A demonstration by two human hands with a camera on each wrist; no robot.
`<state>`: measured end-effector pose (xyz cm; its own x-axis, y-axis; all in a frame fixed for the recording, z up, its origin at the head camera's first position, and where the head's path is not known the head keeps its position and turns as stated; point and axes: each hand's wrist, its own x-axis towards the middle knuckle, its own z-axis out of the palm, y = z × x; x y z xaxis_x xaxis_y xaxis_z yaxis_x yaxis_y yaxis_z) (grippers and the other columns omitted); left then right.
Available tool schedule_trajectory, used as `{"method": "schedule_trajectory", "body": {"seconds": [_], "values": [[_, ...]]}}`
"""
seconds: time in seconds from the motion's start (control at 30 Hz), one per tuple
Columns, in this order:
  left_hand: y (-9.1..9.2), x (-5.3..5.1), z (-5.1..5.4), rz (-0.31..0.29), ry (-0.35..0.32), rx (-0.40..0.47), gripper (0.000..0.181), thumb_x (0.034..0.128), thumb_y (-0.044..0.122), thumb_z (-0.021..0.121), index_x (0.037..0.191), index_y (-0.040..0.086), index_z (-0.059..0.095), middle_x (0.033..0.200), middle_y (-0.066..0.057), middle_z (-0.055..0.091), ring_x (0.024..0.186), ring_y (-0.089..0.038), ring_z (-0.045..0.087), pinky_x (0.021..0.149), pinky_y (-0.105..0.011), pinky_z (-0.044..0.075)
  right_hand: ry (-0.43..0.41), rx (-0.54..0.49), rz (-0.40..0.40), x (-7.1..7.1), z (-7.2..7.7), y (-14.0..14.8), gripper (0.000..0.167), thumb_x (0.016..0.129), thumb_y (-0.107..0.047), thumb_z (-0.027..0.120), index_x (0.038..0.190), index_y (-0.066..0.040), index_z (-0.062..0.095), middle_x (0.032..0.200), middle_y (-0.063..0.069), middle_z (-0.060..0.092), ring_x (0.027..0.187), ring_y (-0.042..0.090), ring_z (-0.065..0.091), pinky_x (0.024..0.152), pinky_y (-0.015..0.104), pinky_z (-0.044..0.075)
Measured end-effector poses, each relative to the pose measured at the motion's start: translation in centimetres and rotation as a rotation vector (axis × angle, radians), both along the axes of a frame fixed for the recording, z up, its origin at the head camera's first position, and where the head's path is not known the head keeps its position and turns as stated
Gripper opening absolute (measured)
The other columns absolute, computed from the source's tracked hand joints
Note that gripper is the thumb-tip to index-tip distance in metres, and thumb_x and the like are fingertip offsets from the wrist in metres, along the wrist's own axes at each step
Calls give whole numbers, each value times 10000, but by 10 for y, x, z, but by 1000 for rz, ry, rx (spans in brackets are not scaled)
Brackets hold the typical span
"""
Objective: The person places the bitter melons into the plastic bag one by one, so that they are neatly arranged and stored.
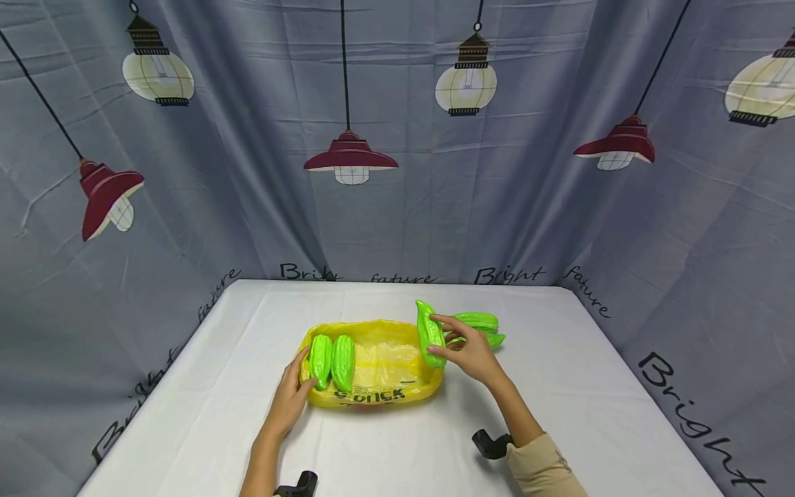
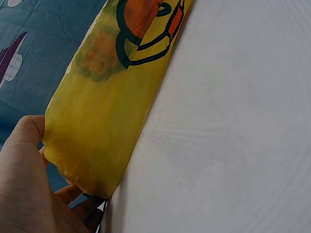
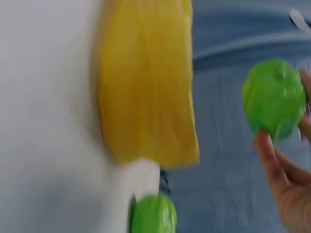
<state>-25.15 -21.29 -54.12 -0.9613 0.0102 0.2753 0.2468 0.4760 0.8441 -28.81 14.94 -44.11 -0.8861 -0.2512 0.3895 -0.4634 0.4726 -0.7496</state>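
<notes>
A yellow plastic bag (image 1: 388, 345), spread wide like a shallow basin, sits on the table with two bright green, ridged bitter melons (image 1: 343, 364) lying in its left end. My left hand (image 1: 292, 393) grips the bag's left end, thumb at the near corner and fingers along the side; in the left wrist view the hand (image 2: 34, 184) curls around that end. With thumb and fingertips, my right hand (image 1: 468, 348) holds another bitter melon (image 1: 430, 335) upright over the bag's right rim. The right wrist view shows this melon (image 3: 274, 99) end-on, somewhat blurred.
More green bitter melons (image 1: 478, 321) lie on the white-covered table (image 1: 559, 386) just right of the bag, partly behind my right hand. A grey-blue curtain (image 1: 404, 221) printed with lamps hangs behind and on both sides. Black wrist mounts (image 1: 491, 444) hang near both forearms.
</notes>
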Motion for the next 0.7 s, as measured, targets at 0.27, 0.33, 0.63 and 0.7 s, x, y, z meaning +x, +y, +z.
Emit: {"method": "schedule_trajectory", "body": {"seconds": [0.27,0.33,0.63,0.7], "values": [[-1,0,-1,-14,20,18,611,926,142,511,1471,181,236,1435,-231,261,1308,-425,232,1017,-619,185,15,2,-56,-1,-12,-43,593,704,-349,777,1257,-295,568,1017,64,644,790,168,623,647,266,523],[-1,0,-1,-14,24,22,611,925,139,512,1470,177,239,1433,-230,264,1307,-423,236,1016,-618,189,15,7,-39,-2,-14,-51,591,713,-348,773,1262,-282,566,1014,65,645,790,162,622,654,260,521],[-1,-2,-2,-5,22,10,607,924,149,508,1469,177,240,1433,-237,261,1301,-441,235,1008,-633,183,-3,-3,53,-8,-32,-82,584,738,-335,759,1274,-217,560,1008,88,643,785,167,619,637,235,517],[0,-2,-2,-4,24,3,605,925,155,509,1468,170,243,1435,-236,262,1300,-443,236,1004,-637,184,-7,5,66,-10,-37,-87,585,738,-339,759,1272,-203,563,1007,99,642,784,169,621,641,235,514]]}}
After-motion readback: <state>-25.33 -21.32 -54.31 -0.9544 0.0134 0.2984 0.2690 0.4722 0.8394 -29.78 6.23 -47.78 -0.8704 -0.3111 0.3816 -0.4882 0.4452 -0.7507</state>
